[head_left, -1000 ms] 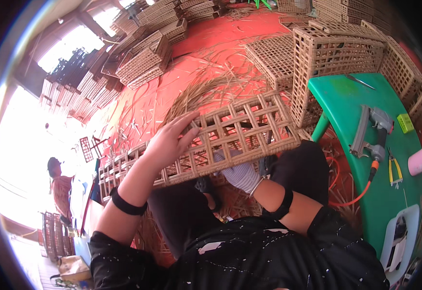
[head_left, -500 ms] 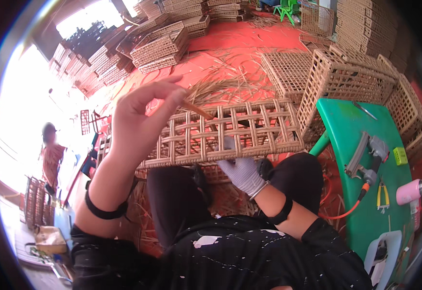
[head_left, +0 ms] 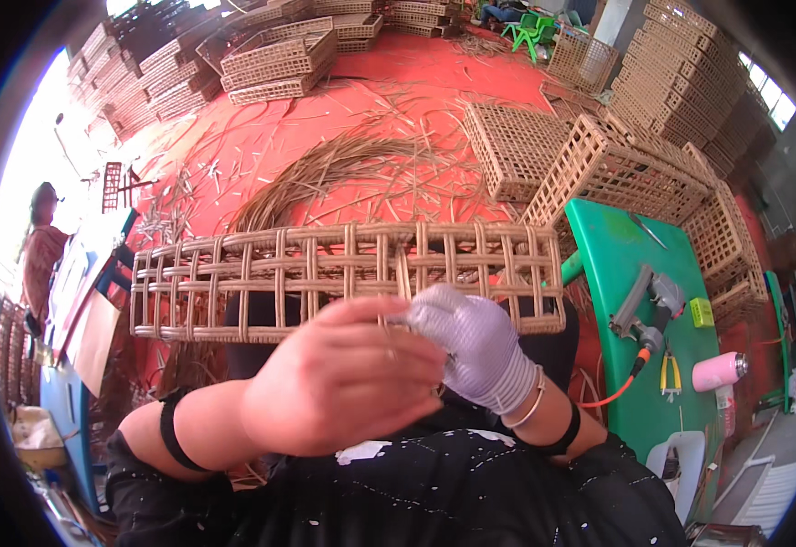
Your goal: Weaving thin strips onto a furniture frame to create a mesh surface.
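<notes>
A long woven rattan basket (head_left: 275, 321) lies across my lap with its open lattice side up. My bare left hand (head_left: 348, 374) and my right hand (head_left: 471, 346), in a pale knitted glove, meet in front of its near edge. A light rattan strip (head_left: 403, 276) runs down from the lattice to the gloved fingers, which are closed around its end. The fingers of my left hand are curled against the glove. What lies between them is mostly hidden.
At my right a green table (head_left: 589, 264) bears a nail gun (head_left: 658, 305) with an orange hose, yellow-handled pliers (head_left: 670, 376) and a pink bottle (head_left: 719, 372). Woven baskets (head_left: 630, 169) stand beyond it. Loose strips (head_left: 325, 173) litter the red floor. A person (head_left: 44, 251) stands far left.
My left hand has come down from above the basket to meet my right hand, which has risen from beneath the near edge. The view has shifted, and more of the basket's left end shows.
</notes>
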`<state>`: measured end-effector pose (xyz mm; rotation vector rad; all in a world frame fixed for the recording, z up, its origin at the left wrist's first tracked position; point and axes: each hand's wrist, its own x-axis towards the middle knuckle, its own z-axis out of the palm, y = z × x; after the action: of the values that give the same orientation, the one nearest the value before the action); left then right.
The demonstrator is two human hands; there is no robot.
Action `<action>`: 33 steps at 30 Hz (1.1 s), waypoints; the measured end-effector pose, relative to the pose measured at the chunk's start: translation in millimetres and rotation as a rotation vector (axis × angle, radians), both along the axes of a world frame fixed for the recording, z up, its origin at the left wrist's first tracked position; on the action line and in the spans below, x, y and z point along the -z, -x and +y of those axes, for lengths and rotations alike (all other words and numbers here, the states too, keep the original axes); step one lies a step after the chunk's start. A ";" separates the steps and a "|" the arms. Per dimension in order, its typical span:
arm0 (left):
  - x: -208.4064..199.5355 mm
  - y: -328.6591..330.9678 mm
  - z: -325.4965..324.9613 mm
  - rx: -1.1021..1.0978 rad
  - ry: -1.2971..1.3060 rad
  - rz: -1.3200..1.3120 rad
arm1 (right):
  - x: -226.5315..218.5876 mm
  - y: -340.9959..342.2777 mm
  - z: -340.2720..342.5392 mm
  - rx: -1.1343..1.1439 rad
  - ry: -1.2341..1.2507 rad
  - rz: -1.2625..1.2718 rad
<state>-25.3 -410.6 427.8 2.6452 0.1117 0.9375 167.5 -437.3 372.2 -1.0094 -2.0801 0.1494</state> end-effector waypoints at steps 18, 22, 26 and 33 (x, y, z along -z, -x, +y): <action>41.4 39.0 38.9 0.046 -0.038 0.390 | -12.2 26.2 -34.8 -0.130 -0.023 -0.215; 50.2 24.0 59.9 0.067 -0.221 0.270 | -17.5 31.5 -34.5 -0.193 -0.018 -0.203; 65.4 20.3 52.7 -0.257 -0.232 0.310 | -23.5 29.9 -34.3 -0.204 0.055 -0.238; 75.6 18.6 50.0 -0.323 -0.219 0.270 | -21.2 19.2 -25.2 -0.009 0.206 -0.032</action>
<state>-43.9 -360.5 352.2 3.0061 0.5436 0.7104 148.3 -462.4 393.4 -1.1310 -2.1302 0.3610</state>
